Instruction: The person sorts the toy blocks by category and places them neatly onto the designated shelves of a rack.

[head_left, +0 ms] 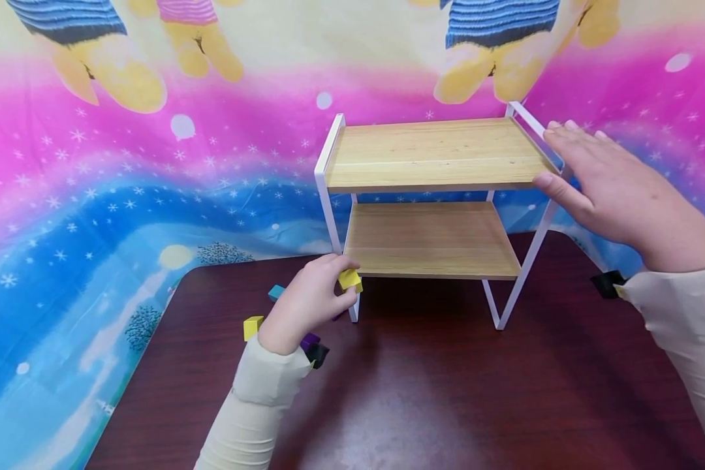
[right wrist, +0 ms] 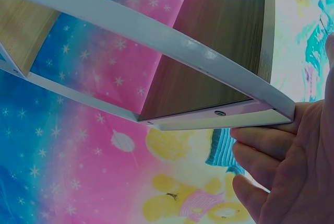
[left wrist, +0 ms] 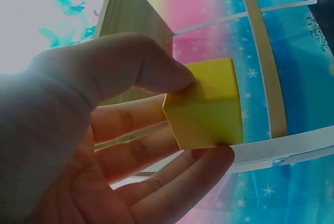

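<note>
A yellow block [left wrist: 209, 104] is pinched between the thumb and fingers of my left hand [head_left: 308, 300], beside the front left leg of a two-tier shelf. The shelf has a wooden top board [head_left: 435, 153], a lower board [head_left: 431, 238] and a white metal frame [head_left: 327, 215]. My right hand [head_left: 628, 189] rests against the frame at the shelf's upper right side, its fingers fairly straight. In the right wrist view, those fingers [right wrist: 266, 143] touch the frame's top corner.
On the dark table [head_left: 446, 385] left of the shelf lie another yellow block [head_left: 252, 328], a blue block [head_left: 276, 292] and a purple block [head_left: 309, 341], partly hidden by my left hand and wrist. A printed cloth [head_left: 241, 150] hangs behind.
</note>
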Action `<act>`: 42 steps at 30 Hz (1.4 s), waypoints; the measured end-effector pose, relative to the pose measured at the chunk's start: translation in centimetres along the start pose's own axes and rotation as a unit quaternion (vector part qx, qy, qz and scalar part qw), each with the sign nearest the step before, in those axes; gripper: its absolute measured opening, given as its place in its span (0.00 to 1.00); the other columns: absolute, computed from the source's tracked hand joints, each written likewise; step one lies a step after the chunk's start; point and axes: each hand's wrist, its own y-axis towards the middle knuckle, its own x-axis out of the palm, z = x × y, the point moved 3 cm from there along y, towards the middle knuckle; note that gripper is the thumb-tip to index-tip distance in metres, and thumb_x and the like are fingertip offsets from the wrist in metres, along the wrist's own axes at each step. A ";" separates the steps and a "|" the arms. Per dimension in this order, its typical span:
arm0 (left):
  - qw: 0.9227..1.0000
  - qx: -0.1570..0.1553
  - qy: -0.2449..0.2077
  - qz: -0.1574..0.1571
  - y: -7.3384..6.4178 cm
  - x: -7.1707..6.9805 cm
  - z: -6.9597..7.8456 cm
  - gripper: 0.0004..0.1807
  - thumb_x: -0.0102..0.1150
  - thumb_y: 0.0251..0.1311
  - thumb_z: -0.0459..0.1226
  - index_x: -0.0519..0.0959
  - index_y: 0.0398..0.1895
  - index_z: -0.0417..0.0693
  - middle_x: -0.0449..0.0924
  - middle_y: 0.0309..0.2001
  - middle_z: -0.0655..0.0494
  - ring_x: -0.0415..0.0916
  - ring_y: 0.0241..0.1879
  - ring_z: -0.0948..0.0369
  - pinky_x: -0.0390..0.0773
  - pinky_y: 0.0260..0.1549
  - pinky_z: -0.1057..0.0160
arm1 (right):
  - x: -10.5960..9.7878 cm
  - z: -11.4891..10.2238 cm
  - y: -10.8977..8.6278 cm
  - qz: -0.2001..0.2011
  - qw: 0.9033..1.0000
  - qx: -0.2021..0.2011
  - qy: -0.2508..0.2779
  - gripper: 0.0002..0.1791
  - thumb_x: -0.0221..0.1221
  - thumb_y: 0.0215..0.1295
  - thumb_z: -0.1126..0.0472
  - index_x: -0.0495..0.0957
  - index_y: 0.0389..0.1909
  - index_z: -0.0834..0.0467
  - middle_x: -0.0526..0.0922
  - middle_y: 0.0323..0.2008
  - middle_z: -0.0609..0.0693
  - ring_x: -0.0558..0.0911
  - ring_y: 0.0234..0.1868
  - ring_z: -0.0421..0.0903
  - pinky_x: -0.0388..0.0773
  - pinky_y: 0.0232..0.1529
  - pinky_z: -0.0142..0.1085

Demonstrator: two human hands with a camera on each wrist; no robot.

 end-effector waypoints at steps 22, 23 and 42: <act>0.999 0.042 -0.030 -0.010 1.4 0.7 1.3 0.21 0.69 0.58 0.36 0.81 0.56 0.44 0.82 0.51 0.51 0.78 0.47 0.53 0.83 0.46 0.59 | 0.0 -0.1 0.0 -0.003 1.000 -0.003 0.002 0.41 0.40 0.80 0.41 0.44 0.80 0.65 0.46 0.78 0.69 0.42 0.79 0.64 0.31 0.78 0.52; 0.999 0.043 -0.032 -0.011 1.5 0.8 1.4 0.21 0.68 0.58 0.36 0.81 0.56 0.44 0.82 0.50 0.51 0.78 0.46 0.53 0.83 0.46 0.59 | -0.1 -0.1 0.0 -0.003 1.000 -0.004 0.002 0.41 0.40 0.80 0.41 0.44 0.80 0.65 0.46 0.78 0.69 0.42 0.79 0.64 0.31 0.78 0.52; 0.990 0.072 -0.104 -0.065 3.9 1.8 2.0 0.19 0.67 0.60 0.36 0.82 0.55 0.43 0.83 0.47 0.54 0.77 0.43 0.60 0.82 0.44 0.65 | -0.2 -0.1 -0.1 -0.006 1.000 -0.001 0.005 0.42 0.39 0.80 0.40 0.42 0.80 0.63 0.45 0.79 0.67 0.41 0.80 0.63 0.30 0.78 0.51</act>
